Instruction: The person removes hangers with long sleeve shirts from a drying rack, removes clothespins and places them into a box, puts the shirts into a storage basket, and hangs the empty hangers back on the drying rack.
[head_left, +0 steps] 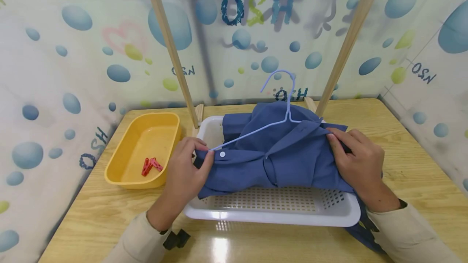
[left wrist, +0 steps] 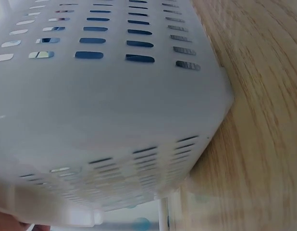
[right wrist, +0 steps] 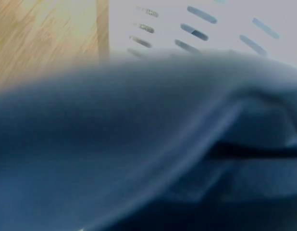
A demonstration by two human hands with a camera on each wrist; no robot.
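Note:
A blue button-up shirt (head_left: 248,173) lies bunched over the white basket (head_left: 270,217), with a white button near its left edge. A light blue clothes hanger (head_left: 252,132) stands partly inside the shirt, its hook up and its left arm reaching to the left thumb. My left hand (head_left: 188,171) pinches the shirt's edge right at that end of the hanger. On the other side, my right hand (head_left: 360,161) pinches the shirt's upper right edge, where cloth hides the hanger's right arm. Blurred blue cloth (right wrist: 115,125) fills most of the right wrist view.
To the left stands a yellow tub (head_left: 137,147) holding red clothespins (head_left: 150,166). Two wooden posts (head_left: 170,39) rise behind the basket. The wood-grain table (head_left: 413,149) meets a patterned curtain (head_left: 234,72) at the back. Some blue cloth hangs beside the basket at right.

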